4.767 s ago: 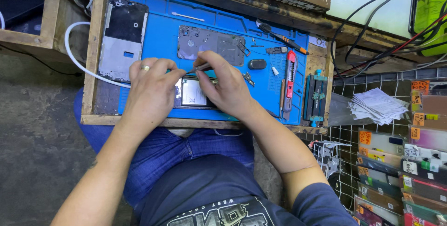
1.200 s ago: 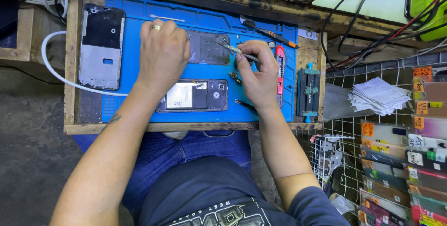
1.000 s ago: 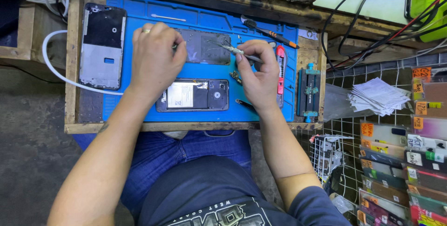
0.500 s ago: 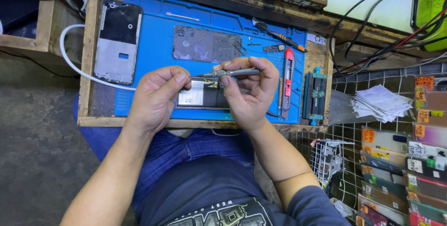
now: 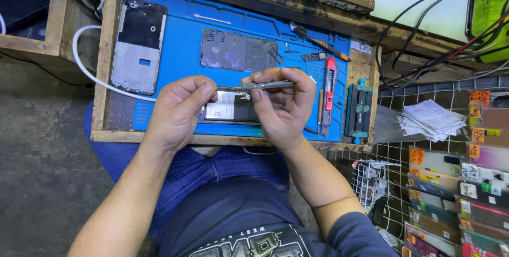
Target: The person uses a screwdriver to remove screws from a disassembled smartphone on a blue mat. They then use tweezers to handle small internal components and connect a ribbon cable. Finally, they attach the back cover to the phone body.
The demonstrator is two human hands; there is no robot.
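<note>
My right hand (image 5: 283,103) grips metal tweezers (image 5: 260,86) that point left. My left hand (image 5: 177,108) pinches at the tweezers' tip with thumb and forefinger; whatever tiny part sits there is too small to make out. Both hands hover over an opened phone (image 5: 228,108) with its battery showing, lying near the front edge of the blue work mat (image 5: 175,40). A grey phone back cover (image 5: 238,51) lies on the mat beyond my hands. A phone frame with screen (image 5: 137,45) rests at the mat's left end.
A red utility knife (image 5: 330,79), a screwdriver (image 5: 321,42), a small holder jig (image 5: 359,111) and loose parts lie at the mat's right. A white cable (image 5: 93,74) loops at the left. Papers (image 5: 432,119) and stacked phone cases (image 5: 466,183) fill the right side.
My hands left the back cover and came together over the opened phone near the front edge. The left fingers now meet the tweezers' tip.
</note>
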